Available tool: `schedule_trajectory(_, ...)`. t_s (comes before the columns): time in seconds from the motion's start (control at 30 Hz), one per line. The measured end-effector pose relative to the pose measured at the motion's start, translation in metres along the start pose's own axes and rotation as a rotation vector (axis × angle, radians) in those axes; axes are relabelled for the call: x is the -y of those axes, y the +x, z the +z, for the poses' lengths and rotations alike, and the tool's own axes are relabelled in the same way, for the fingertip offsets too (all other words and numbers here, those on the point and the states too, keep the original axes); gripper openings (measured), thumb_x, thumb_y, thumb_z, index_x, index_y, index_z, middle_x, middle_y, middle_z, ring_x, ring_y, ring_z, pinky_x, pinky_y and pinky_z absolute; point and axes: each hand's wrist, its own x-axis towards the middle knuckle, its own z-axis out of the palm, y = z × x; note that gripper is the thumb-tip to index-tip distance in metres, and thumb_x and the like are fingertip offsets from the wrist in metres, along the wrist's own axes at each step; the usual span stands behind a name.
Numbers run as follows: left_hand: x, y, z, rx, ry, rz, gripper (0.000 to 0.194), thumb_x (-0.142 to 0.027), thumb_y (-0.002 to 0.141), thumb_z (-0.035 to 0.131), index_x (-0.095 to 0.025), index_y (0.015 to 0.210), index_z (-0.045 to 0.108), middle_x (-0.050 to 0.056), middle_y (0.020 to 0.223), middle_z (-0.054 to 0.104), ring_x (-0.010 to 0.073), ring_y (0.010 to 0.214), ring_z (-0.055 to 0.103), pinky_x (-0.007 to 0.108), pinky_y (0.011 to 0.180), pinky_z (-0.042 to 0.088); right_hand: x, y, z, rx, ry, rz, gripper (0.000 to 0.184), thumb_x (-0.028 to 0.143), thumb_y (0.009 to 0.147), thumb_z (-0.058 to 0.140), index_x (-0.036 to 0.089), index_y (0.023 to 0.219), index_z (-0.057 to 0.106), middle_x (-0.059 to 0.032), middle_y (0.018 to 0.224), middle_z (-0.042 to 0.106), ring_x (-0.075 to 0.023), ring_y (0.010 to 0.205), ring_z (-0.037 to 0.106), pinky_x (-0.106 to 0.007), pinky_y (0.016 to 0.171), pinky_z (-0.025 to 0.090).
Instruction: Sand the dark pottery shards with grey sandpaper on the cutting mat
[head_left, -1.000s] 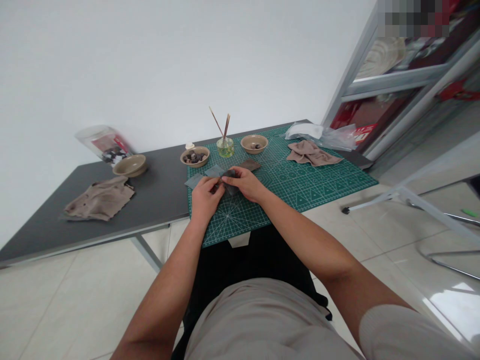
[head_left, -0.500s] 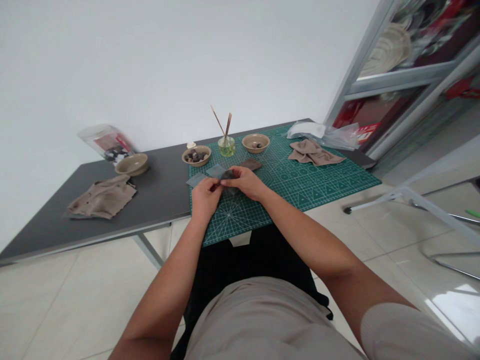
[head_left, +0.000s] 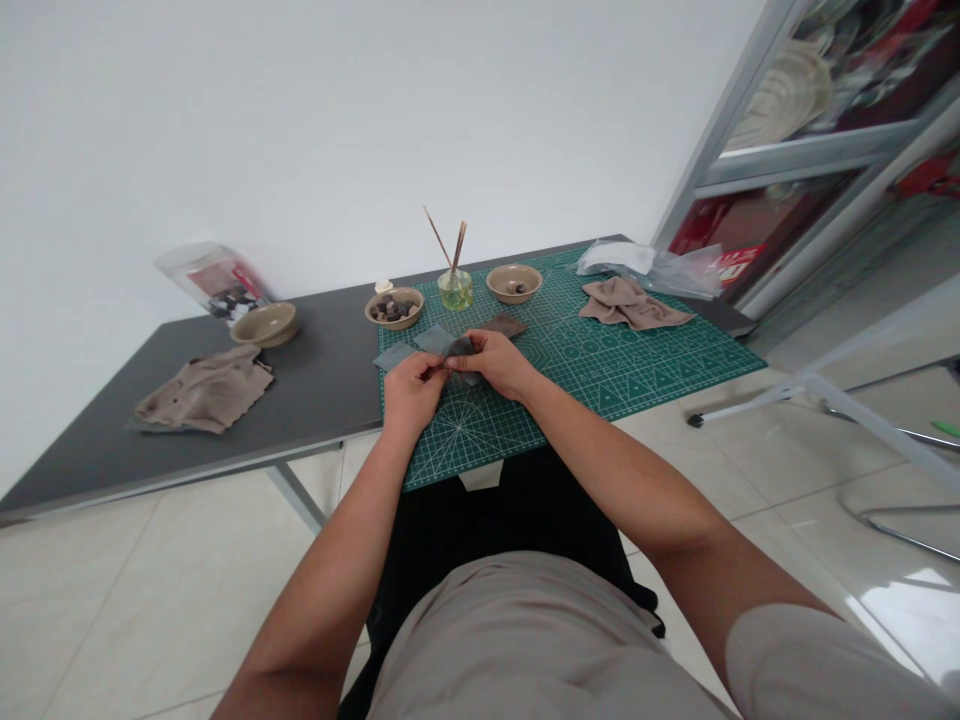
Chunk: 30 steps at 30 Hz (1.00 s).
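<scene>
Only slightly shifted, the left hand (head_left: 409,394) and right hand (head_left: 498,363) together pinch a small, dark-grey, thin piece (head_left: 458,347) over the green gridded cutting mat (head_left: 600,385), its handling seemingly unfinished.

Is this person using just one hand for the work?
No, the left hand and the right hand meet at a small dark piece over the green mat.

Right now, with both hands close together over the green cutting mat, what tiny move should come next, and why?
Perhaps the right hand should ease the dark grey sheet aside a little: it is pinched there, close to the left hand, and the hands hide anything between them, so a peek might help.
</scene>
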Motion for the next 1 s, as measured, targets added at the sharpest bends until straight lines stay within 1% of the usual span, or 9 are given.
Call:
schedule_trajectory(0.17,-0.0023,0.0013,0.0005,0.031,0.064,0.055,0.014,-0.018,0.079,0.061,-0.020,0.066,0.063,0.000,0.068,0.064,0.0153,0.068,0.057,0.027,0.068,0.044,-0.0024,0.0003,-0.0010,-0.001,-0.085,-0.039,0.044,0.035,0.052,0.092,0.018,0.073,0.057,0.0056,0.070,0.061,-0.0102,0.065,0.053,-0.025,0.063,0.042)
schedule_trajectory(0.27,-0.0021,0.0009,0.0004,0.035,0.061,0.050,0.015,-0.020,0.079,0.062,-0.020,0.064,0.062,0.000,0.066,0.063,0.0155,0.067,0.057,0.028,0.067,0.043,-0.0033,-0.0001,-0.0013,-0.009,-0.116,-0.057,0.044,0.034,0.052,0.091,0.018,0.073,0.056,0.0060,0.069,0.060,-0.0100,0.064,0.052,-0.025,0.062,0.040)
schedule_trajectory(0.4,0.0009,-0.0004,0.0006,0.014,-0.035,0.001,0.008,-0.023,0.079,0.064,-0.021,0.073,0.069,-0.001,0.072,0.068,0.0157,0.070,0.060,0.028,0.069,0.045,-0.0035,-0.0007,-0.0011,-0.002,-0.040,-0.029,0.041,0.037,0.055,0.089,0.018,0.074,0.058,0.0042,0.070,0.061,-0.0107,0.063,0.053,-0.026,0.062,0.041)
schedule_trajectory(0.5,0.0028,-0.0004,0.0015,0.007,-0.099,-0.026,0.008,-0.024,0.078,0.065,-0.021,0.078,0.071,-0.001,0.075,0.070,0.0155,0.070,0.061,0.028,0.069,0.045,-0.0036,-0.0008,-0.0014,-0.003,-0.029,-0.017,0.041,0.039,0.056,0.088,0.018,0.076,0.059,0.0036,0.070,0.062,-0.0114,0.063,0.053,-0.026,0.062,0.042)
schedule_trajectory(0.57,0.0027,0.0001,0.0020,0.010,-0.092,-0.025,0.007,-0.023,0.077,0.065,-0.020,0.072,0.069,-0.001,0.071,0.067,0.0149,0.067,0.059,0.027,0.066,0.044,-0.0038,-0.0008,-0.0016,-0.002,-0.076,-0.030,0.042,0.038,0.054,0.089,0.018,0.076,0.058,0.0040,0.071,0.061,-0.0117,0.064,0.053,-0.026,0.062,0.041)
schedule_trajectory(0.67,0.0007,0.0010,0.0021,0.009,-0.033,-0.008,0.015,-0.021,0.075,0.065,-0.019,0.061,0.061,-0.002,0.063,0.061,0.0141,0.063,0.054,0.027,0.063,0.040,-0.0043,-0.0012,-0.0020,-0.028,-0.216,-0.091,0.044,0.038,0.053,0.090,0.019,0.076,0.058,0.0049,0.072,0.060,-0.0124,0.068,0.052,-0.026,0.065,0.041)
schedule_trajectory(0.77,-0.0005,0.0011,0.0015,0.008,-0.026,-0.004,0.017,-0.021,0.076,0.065,-0.019,0.060,0.058,-0.002,0.061,0.058,0.0136,0.062,0.053,0.027,0.062,0.038,-0.0048,-0.0019,-0.0019,-0.059,-0.280,-0.129,0.042,0.039,0.055,0.089,0.019,0.076,0.059,0.0045,0.072,0.060,-0.0128,0.069,0.052,-0.027,0.066,0.040)
schedule_trajectory(0.87,0.0004,0.0006,0.0008,0.005,-0.060,-0.010,0.015,-0.021,0.075,0.065,-0.019,0.061,0.060,-0.003,0.062,0.059,0.0134,0.063,0.054,0.027,0.062,0.039,-0.0049,-0.0018,-0.0014,-0.044,-0.201,-0.095,0.042,0.039,0.054,0.090,0.019,0.074,0.058,0.0040,0.070,0.060,-0.0123,0.066,0.052,-0.027,0.064,0.040)
schedule_trajectory(1.0,0.0010,0.0001,0.0000,0.022,-0.116,-0.041,0.006,-0.022,0.075,0.064,-0.020,0.072,0.069,-0.002,0.070,0.067,0.0144,0.067,0.059,0.026,0.065,0.043,-0.0042,-0.0007,-0.0010,-0.015,-0.068,-0.024,0.044,0.041,0.054,0.089,0.019,0.073,0.056,0.0047,0.067,0.059,-0.0109,0.060,0.050,-0.026,0.059,0.038)
